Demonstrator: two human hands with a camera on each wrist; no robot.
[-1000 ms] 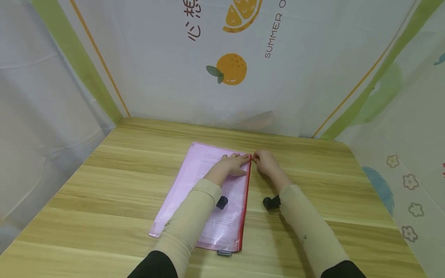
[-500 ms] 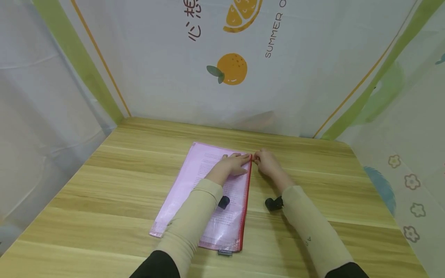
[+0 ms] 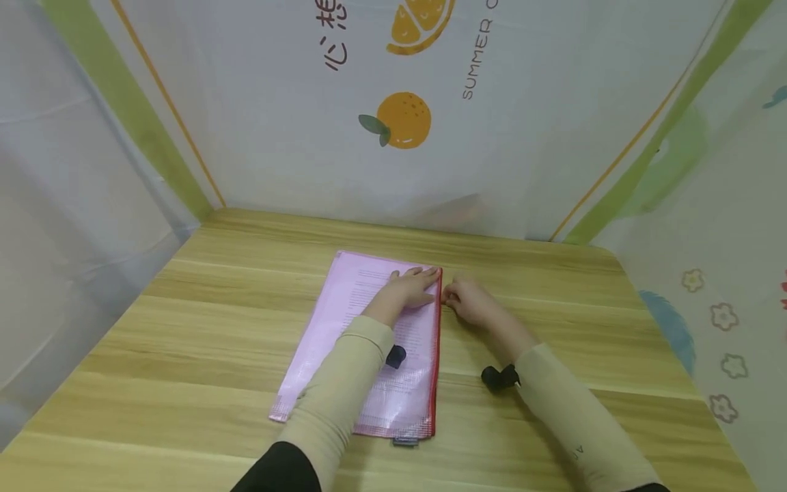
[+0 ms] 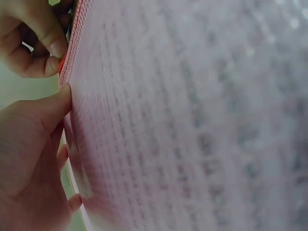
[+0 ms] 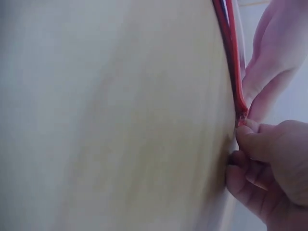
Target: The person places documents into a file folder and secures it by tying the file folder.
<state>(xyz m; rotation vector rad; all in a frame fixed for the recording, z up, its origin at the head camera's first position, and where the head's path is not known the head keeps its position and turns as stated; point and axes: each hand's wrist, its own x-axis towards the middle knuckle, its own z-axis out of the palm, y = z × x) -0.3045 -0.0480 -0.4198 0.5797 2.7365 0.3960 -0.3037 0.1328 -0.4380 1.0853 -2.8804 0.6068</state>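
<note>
A pink mesh zip pouch [image 3: 375, 410] with printed sheets showing through lies flat on the table. Its red zipper [image 3: 438, 342] runs down the right edge. My left hand [image 3: 407, 292] rests on the pouch's upper right part, fingers spread toward the top corner and thumb near the zipper. Beyond that edge, my right hand [image 3: 470, 301] pinches the small red zipper pull [image 5: 242, 120] between thumb and curled forefinger. In the right wrist view the two red tapes stand apart above the pull. The left wrist view shows both hands close together at the pouch edge.
The wooden table [image 3: 203, 355] extends around the pouch, with a fruit-print white curtain [image 3: 277, 137] behind it. A small grey tab [image 3: 405, 442] sticks out from the pouch's near edge. Black wrist mounts [image 3: 499, 378] stick out from the sleeves.
My right hand has slid a short way down the zipper toward my body, with the pull in its fingers. The left hand stays on the pouch; the head view has shifted slightly.
</note>
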